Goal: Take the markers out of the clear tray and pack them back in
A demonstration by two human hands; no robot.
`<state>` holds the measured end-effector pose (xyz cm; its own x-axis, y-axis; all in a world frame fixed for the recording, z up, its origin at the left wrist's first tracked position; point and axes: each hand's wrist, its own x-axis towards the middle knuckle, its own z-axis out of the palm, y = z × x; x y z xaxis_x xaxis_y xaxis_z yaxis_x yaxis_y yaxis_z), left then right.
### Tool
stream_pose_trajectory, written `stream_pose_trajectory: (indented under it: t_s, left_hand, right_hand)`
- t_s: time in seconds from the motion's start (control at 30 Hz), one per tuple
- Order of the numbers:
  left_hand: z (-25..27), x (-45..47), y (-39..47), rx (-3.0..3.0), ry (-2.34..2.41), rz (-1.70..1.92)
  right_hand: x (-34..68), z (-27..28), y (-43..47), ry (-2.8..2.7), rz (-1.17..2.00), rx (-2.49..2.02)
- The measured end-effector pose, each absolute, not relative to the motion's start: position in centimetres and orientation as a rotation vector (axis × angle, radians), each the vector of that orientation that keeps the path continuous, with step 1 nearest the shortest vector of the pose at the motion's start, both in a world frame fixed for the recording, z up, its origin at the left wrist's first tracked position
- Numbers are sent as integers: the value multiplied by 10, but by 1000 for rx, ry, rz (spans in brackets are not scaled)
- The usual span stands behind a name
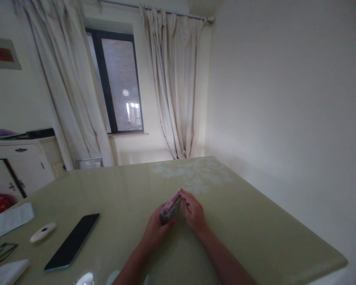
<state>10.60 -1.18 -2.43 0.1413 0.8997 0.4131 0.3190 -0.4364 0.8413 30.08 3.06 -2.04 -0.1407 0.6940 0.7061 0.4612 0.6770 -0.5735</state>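
A small printed box (171,208) with red and bluish colours is held tilted above the middle of the table. My left hand (156,226) is closed round its near end, with the thumb along the lower side. At the far end, the fingers of my right hand (193,211) pinch the box's upper corner. What is printed on it is too small to read. Parts of the box are hidden behind my fingers.
The green table (255,221) reaches to the right wall. On its left lie a dark phone (72,241), a white oval object (43,232), a folded pale sheet (14,220), a black cable (1,253) and a white object (8,272). A white cabinet (32,158) stands beyond.
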Motion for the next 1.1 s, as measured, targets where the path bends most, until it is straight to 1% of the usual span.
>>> stream_pose_trajectory:
  t_s: [0.1, 0.2, 0.3, 0.43, 0.53, 0.63, 0.8, 0.93, 1.03, 1.1]
  left_hand:
    - [-31, 106, -10, 1949, 1199, 1223]
    - [-37, 105, -8, 1983, 1188, 1171]
    - [-41, 105, -7, 1952, 1165, 1127]
    - [-44, 106, -6, 1883, 1154, 1069]
    - [-48, 107, -4, 1878, 1126, 1092]
    - [-54, 107, -1, 1854, 1168, 1098]
    - [-54, 105, -3, 1830, 1239, 1070]
    - [-52, 104, -6, 1875, 1274, 1087]
    - [-55, 103, -6, 1911, 1295, 1104]
    - [-57, 102, -6, 1945, 1307, 1088]
  right_hand:
    - [310, -24, 40, -1713, 292, -1008]
    - [324, -26, 51, -1608, 299, -1203]
    - [328, -22, 49, -1581, 242, -1302]
    - [305, -18, 28, -1859, 105, -1212]
    - [279, -24, 15, -2046, -21, -1152]
    - [269, -34, 17, -2123, -66, -1205]
    - [310, -38, 46, -2076, -96, -1484]
    - [361, -40, 68, -1888, -159, -1753]
    - [373, -43, 75, -1792, -237, -1746]
    - [360, -42, 71, -1793, -212, -1642]
